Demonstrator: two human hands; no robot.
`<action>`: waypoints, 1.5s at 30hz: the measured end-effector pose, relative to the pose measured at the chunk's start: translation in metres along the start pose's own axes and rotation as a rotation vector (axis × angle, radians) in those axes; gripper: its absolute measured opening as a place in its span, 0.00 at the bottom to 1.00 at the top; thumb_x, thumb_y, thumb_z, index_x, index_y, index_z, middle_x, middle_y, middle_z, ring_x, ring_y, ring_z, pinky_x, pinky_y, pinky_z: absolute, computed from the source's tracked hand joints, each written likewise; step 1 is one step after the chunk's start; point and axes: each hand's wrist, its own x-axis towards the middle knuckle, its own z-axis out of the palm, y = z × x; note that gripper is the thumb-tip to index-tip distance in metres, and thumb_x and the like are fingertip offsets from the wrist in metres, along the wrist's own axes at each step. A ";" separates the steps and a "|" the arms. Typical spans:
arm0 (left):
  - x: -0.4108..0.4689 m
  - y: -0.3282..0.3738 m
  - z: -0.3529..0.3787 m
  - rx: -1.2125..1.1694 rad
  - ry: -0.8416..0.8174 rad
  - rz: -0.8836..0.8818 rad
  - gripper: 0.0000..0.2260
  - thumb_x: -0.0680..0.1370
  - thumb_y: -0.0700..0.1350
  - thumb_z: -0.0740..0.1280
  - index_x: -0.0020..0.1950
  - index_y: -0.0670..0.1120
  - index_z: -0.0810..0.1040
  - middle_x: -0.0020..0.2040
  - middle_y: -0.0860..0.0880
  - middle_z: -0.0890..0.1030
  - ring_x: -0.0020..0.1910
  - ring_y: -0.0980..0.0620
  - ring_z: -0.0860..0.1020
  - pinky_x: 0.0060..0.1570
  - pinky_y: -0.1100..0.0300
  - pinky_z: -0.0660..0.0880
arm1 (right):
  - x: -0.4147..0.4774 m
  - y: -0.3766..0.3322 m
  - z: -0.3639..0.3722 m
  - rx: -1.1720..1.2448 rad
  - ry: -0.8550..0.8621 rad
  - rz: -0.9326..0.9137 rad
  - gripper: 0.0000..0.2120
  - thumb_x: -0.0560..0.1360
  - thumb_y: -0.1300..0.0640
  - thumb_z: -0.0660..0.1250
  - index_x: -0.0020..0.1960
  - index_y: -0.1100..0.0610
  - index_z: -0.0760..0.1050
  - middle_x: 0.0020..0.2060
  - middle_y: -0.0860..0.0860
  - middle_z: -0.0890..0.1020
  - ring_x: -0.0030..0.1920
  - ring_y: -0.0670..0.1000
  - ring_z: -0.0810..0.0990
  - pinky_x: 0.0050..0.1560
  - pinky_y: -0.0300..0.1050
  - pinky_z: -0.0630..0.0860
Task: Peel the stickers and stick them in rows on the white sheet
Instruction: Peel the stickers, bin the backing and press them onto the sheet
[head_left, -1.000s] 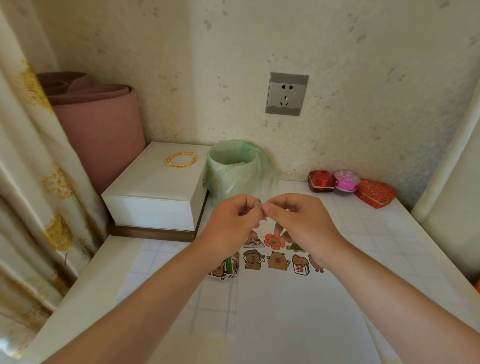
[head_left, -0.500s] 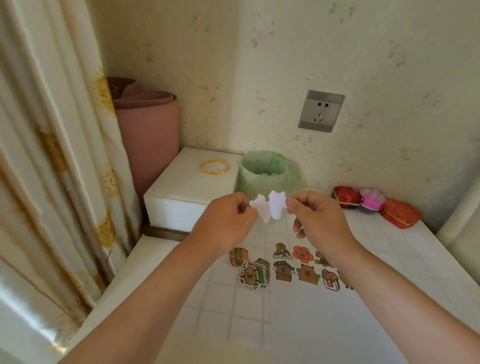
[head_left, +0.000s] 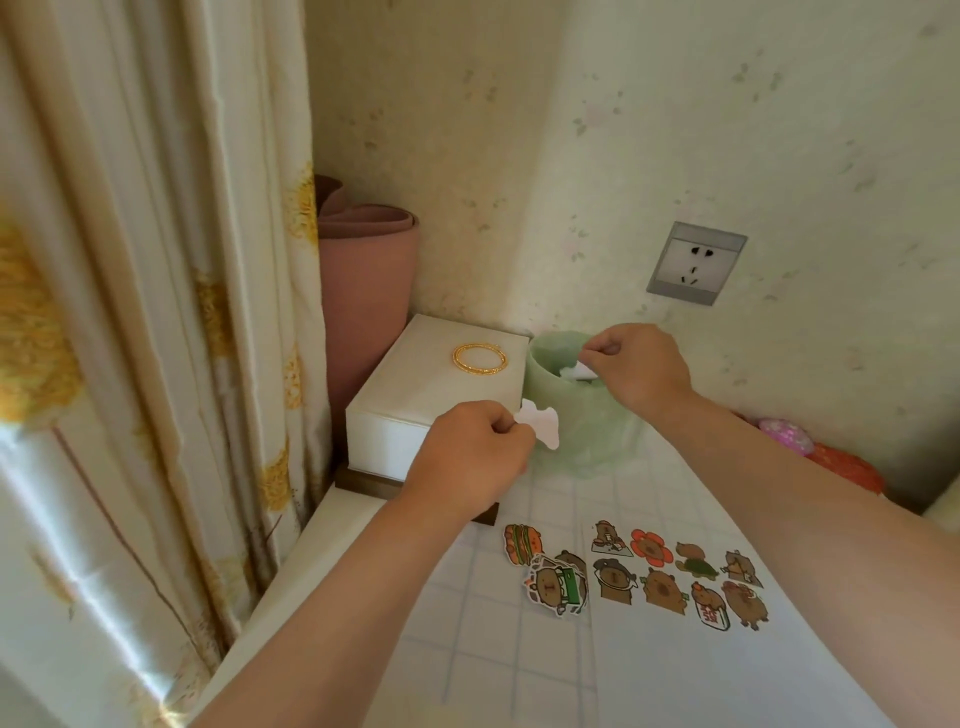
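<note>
wide white sheet lies flat on the pale tiled tabletop, lower right. behind it stand the white box on a brown base and the small bin lined with a green plastic bag.

right hand is over the bin's mouth, thumb and forefinger nipped tight on a small white scrap, the backing by my guess. left hand hangs in front of the box, fingers curled, pinching a white animal-shaped cutout by one edge. that's probably the peeled sticker, only its white side towards us.

the dangers: both pieces show white, so the wrong one could go in the bin. the scrap may cling to the fingertips and drop outside. the cutout is held by an edge only, so it could fold onto itself or stick to the fingers.

the work itself looks tidy: eight brown cartoon-animal stickers in two rows of four at the sheet's top edge, flat and evenly spaced. just left of the sheet waits a loose pile of unpeeled stickers, with a burger sticker beside it.
</note>
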 end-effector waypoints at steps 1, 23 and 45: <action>-0.001 0.001 0.000 -0.008 -0.007 -0.008 0.08 0.73 0.47 0.63 0.39 0.46 0.80 0.36 0.53 0.84 0.35 0.51 0.78 0.48 0.48 0.82 | -0.003 -0.001 -0.001 0.018 0.005 -0.021 0.06 0.76 0.53 0.70 0.42 0.44 0.81 0.38 0.41 0.82 0.45 0.46 0.82 0.42 0.41 0.74; -0.043 0.016 0.059 -0.396 -0.386 -0.381 0.05 0.77 0.41 0.62 0.43 0.42 0.75 0.32 0.49 0.79 0.27 0.50 0.75 0.26 0.63 0.70 | -0.173 0.047 -0.034 -0.135 0.111 -0.584 0.07 0.70 0.56 0.78 0.43 0.46 0.82 0.39 0.41 0.82 0.29 0.40 0.70 0.28 0.42 0.74; -0.074 0.014 0.074 -0.131 -0.240 -0.155 0.09 0.75 0.50 0.73 0.48 0.45 0.83 0.40 0.46 0.84 0.35 0.52 0.79 0.35 0.61 0.76 | -0.198 0.044 -0.062 0.762 -0.389 0.439 0.07 0.74 0.54 0.73 0.44 0.58 0.84 0.31 0.48 0.80 0.28 0.49 0.73 0.29 0.42 0.66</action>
